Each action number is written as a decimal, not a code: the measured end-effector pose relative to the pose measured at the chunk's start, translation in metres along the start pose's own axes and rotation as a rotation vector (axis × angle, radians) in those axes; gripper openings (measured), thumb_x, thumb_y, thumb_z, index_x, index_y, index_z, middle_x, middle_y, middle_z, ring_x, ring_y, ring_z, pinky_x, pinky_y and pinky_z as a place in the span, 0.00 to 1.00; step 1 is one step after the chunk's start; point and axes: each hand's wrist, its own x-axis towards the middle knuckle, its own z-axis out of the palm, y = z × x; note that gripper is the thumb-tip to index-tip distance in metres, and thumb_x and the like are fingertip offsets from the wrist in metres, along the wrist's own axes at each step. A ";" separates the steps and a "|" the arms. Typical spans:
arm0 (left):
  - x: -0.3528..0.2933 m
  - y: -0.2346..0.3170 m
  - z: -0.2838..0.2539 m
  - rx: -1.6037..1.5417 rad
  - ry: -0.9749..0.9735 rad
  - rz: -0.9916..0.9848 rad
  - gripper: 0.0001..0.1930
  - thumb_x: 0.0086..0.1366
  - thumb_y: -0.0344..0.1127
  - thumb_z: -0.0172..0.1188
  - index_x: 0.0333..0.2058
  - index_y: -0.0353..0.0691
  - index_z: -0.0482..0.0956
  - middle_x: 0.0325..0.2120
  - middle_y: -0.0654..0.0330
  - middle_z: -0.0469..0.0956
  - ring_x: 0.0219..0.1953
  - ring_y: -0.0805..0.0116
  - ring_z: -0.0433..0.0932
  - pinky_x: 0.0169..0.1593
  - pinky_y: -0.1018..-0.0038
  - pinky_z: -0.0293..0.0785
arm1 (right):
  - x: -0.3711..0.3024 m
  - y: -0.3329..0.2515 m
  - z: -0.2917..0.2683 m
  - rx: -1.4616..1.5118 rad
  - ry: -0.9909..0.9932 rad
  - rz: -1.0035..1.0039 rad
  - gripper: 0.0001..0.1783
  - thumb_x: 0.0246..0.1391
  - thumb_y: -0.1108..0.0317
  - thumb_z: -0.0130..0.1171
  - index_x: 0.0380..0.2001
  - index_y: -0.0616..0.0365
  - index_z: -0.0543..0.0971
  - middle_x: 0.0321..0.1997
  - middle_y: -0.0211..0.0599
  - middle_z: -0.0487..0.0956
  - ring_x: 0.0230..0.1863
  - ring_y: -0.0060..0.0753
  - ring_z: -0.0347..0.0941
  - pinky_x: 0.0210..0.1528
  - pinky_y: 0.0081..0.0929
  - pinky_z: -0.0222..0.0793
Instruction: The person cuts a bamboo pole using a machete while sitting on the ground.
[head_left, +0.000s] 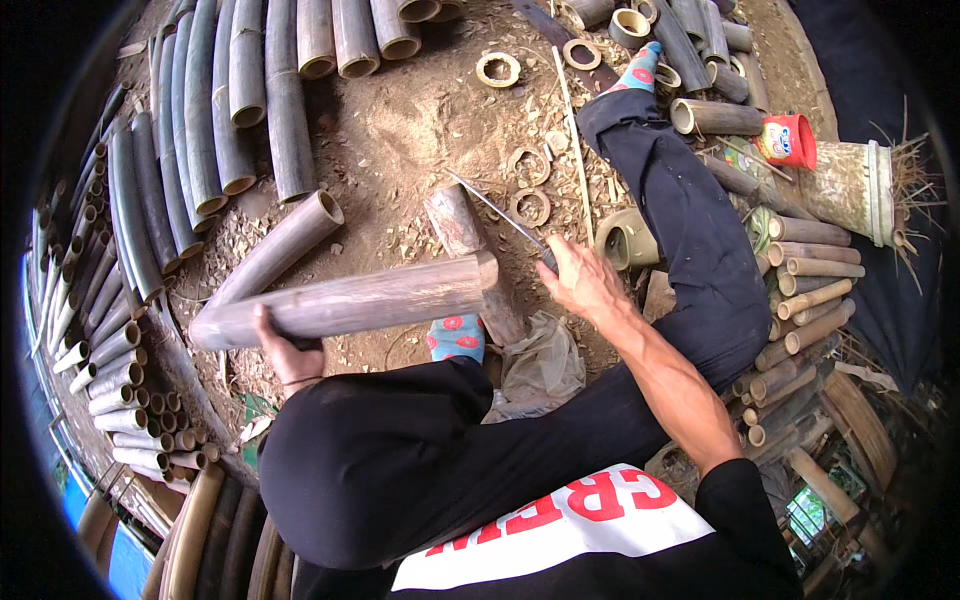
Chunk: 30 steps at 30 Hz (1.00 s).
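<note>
A thick greyish-brown bamboo pole [370,300] lies across in front of me, its right end on a wooden block [457,222]. My left hand [287,350] is closed on the pole near its left end, the thumb on top. In my right hand [583,283] is the dark handle of a long, thin-bladed hand tool [497,211]; whether it is a saw or a knife I cannot tell. The blade points up and left, beyond the pole's right end and apart from it. Behind the pole's left part slants another bamboo tube [283,243].
Cut bamboo poles [232,110] are stacked at the far left, with thinner ones [125,400] below. Bamboo rings [497,69] and shavings litter the dirt ground. At right stand a red packet [787,141], a pale bucket [850,190] and short bamboo pieces [815,270]. A plastic bag [543,365] lies between my legs.
</note>
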 end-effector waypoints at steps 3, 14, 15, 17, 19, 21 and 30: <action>0.008 -0.059 -0.018 -0.069 0.113 -0.186 0.39 0.56 0.61 0.67 0.61 0.50 0.67 0.56 0.57 0.72 0.59 0.55 0.71 0.64 0.49 0.63 | -0.014 -0.015 0.008 0.202 0.124 -0.004 0.19 0.61 0.57 0.58 0.46 0.61 0.69 0.32 0.57 0.79 0.33 0.64 0.78 0.34 0.52 0.73; -0.063 -0.067 -0.031 0.620 0.038 0.413 0.45 0.50 0.36 0.75 0.65 0.34 0.61 0.64 0.47 0.61 0.67 0.50 0.60 0.68 0.53 0.58 | -0.044 -0.047 0.011 0.314 0.140 -0.035 0.19 0.61 0.63 0.59 0.49 0.63 0.71 0.37 0.55 0.79 0.36 0.61 0.79 0.36 0.46 0.75; -0.072 -0.050 -0.002 1.076 -0.268 0.568 0.46 0.47 0.33 0.74 0.65 0.36 0.62 0.63 0.46 0.62 0.66 0.48 0.61 0.68 0.54 0.59 | -0.043 -0.045 0.014 0.311 0.148 -0.044 0.19 0.60 0.63 0.60 0.49 0.63 0.71 0.37 0.56 0.79 0.36 0.61 0.79 0.36 0.47 0.76; -0.069 -0.031 0.040 1.480 -0.812 0.862 0.46 0.43 0.33 0.74 0.64 0.39 0.64 0.63 0.46 0.63 0.66 0.43 0.61 0.69 0.54 0.58 | -0.034 -0.038 0.017 0.211 0.115 -0.037 0.19 0.60 0.63 0.60 0.48 0.64 0.71 0.36 0.56 0.79 0.35 0.61 0.79 0.36 0.47 0.76; -0.036 -0.043 0.058 1.586 -1.015 0.750 0.44 0.43 0.42 0.74 0.61 0.41 0.68 0.60 0.47 0.68 0.64 0.46 0.65 0.66 0.54 0.63 | -0.023 -0.041 0.015 0.163 0.064 -0.033 0.19 0.59 0.64 0.61 0.48 0.64 0.71 0.36 0.57 0.79 0.34 0.60 0.80 0.35 0.45 0.77; -0.016 -0.043 0.079 1.781 -1.128 0.533 0.42 0.40 0.47 0.74 0.57 0.43 0.72 0.54 0.48 0.74 0.58 0.48 0.72 0.60 0.56 0.69 | -0.019 -0.057 0.007 0.249 0.150 -0.132 0.19 0.60 0.64 0.61 0.49 0.65 0.71 0.36 0.57 0.79 0.33 0.59 0.80 0.34 0.43 0.77; -0.013 -0.050 0.087 1.835 -1.111 0.476 0.37 0.35 0.47 0.73 0.49 0.45 0.75 0.41 0.52 0.80 0.47 0.48 0.80 0.50 0.57 0.77 | -0.001 -0.039 0.021 0.130 -0.053 0.035 0.15 0.58 0.67 0.60 0.46 0.62 0.72 0.34 0.56 0.79 0.31 0.59 0.79 0.30 0.44 0.75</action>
